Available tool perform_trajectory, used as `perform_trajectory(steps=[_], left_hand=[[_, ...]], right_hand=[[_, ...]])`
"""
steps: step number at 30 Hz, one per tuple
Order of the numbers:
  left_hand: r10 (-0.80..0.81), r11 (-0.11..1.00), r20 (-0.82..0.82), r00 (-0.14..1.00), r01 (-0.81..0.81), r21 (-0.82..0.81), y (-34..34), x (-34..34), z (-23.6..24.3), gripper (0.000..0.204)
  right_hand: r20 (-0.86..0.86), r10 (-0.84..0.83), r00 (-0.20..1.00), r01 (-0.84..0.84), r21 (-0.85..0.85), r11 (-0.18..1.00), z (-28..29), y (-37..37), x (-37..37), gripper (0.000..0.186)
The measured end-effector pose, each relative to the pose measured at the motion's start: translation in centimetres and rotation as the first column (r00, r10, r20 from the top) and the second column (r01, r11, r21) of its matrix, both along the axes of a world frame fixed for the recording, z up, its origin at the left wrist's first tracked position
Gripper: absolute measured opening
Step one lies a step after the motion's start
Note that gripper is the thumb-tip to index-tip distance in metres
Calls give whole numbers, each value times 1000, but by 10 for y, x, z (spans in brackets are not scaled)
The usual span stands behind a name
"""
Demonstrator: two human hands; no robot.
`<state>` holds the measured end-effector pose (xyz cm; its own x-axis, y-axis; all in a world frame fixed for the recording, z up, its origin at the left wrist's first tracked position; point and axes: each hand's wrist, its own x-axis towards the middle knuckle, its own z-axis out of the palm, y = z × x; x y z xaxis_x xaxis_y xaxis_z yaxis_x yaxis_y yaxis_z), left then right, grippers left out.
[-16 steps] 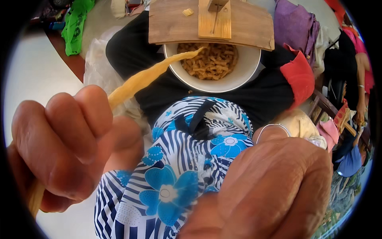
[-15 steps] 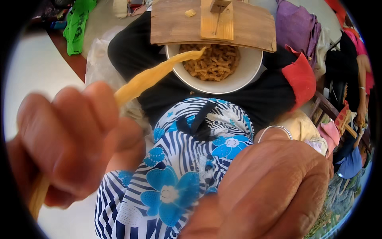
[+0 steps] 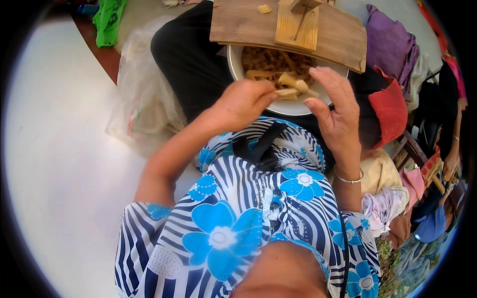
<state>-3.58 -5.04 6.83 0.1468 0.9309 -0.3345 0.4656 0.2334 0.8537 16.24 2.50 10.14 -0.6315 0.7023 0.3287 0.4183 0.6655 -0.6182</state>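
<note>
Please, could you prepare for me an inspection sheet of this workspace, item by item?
Surface: wooden board over the far side of a white bowl; lighter wood block on the board.
Work things: brown strips inside the bowl; pale pieces above it.
Clutter: translucent plastic bag at left; purple cloth at right.
Hands: left hand pinches pale pieces; right hand open beside them, contact unclear.
Cables: nothing seen on the board.
Surroundings: another person's hand at the right edge.
</note>
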Motion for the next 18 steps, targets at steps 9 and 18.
perform_trajectory(steps=[9,18], left_hand=[[-208,975,-2,978,208,80,16,25,-3,21],[-11,997,629,777,-37,63,49,16,9,28]], right_hand=[[243,-268,932,340,-337,878,-44,-18,8,23],[-448,-153,881,-407,-881,239,28,-28,-1,25]])
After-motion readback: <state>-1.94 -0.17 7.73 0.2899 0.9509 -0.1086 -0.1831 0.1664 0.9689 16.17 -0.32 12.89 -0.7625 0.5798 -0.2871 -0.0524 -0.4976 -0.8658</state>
